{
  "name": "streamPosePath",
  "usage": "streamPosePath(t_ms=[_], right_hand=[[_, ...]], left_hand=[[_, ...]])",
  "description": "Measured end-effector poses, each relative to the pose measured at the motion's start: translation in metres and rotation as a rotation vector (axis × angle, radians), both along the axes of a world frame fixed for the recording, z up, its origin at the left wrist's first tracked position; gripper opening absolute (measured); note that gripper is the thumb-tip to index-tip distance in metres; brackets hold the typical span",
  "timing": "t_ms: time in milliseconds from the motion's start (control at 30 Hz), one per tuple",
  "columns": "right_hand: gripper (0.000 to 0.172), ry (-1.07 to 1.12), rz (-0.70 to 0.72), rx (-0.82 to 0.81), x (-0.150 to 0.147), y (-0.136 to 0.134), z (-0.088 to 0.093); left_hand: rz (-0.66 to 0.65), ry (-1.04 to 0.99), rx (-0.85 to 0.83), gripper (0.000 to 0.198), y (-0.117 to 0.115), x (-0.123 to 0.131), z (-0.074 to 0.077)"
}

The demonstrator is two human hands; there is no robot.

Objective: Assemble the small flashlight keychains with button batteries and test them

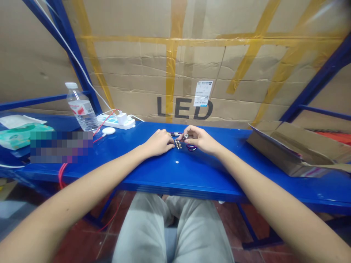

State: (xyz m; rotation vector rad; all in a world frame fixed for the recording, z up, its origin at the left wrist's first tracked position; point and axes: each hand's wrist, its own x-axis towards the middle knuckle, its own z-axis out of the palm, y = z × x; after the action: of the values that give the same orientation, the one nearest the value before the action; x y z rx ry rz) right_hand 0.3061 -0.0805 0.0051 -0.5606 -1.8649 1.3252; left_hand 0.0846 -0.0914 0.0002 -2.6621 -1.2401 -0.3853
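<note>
R hand [199,139] pinches ring [186,136], thumb-to-finger; prob. light, stiff, slippery, best held by rim. L hand [159,142] half-curled by sm. parts [178,145], twd far edge of table [203,174]; hold unclear.

The bare left hand [160,143] is lying palm-down, fingers [169,147] curling; the bare right hand [201,140] is pinching; both bare forearms [101,179] are slanting inward.

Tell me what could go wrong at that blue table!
The right hand seems to pinch a ring-like piece, which might slip and roll away. The left hand is right beside the cluster of tiny pieces, so a nudge could scatter them. And if the bottle tipped, any liquid inside might reach the power strip near it.
</note>
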Motion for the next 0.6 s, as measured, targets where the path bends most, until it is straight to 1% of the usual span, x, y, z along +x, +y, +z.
streamPosePath(t_ms=[167, 300, 367, 433, 500, 533, 600], right_hand=[[0.028, -0.023, -0.012, -0.012, -0.002, -0.001, 0.0], [0.027, -0.049, -0.039, 0.008, -0.001, 0.0, -0.001], [0.027, -0.059, -0.056, 0.016, -0.001, 0.001, -0.001], [0.026, -0.066, -0.073, 0.022, -0.001, 0.002, -0.002], [0.025, -0.07, -0.088, 0.026, -0.002, 0.002, -0.003], [0.025, -0.071, -0.096, 0.029, -0.002, 0.002, -0.003], [0.024, -0.073, -0.108, 0.039, -0.003, 0.002, -0.003]], left_hand=[[0.041, -0.109, -0.073, 0.018, 0.007, 0.003, -0.003], [0.058, -0.285, -0.222, 0.011, 0.013, 0.0, -0.005], [0.046, -0.372, -0.237, 0.007, 0.013, -0.002, -0.003], [-0.002, -0.49, -0.142, 0.006, 0.009, -0.002, 0.001], [-0.083, -0.622, 0.02, 0.006, 0.003, 0.0, 0.007], [-0.133, -0.664, 0.099, 0.006, 0.0, 0.002, 0.009], [-0.241, -0.673, 0.212, 0.006, -0.007, 0.005, 0.013]])
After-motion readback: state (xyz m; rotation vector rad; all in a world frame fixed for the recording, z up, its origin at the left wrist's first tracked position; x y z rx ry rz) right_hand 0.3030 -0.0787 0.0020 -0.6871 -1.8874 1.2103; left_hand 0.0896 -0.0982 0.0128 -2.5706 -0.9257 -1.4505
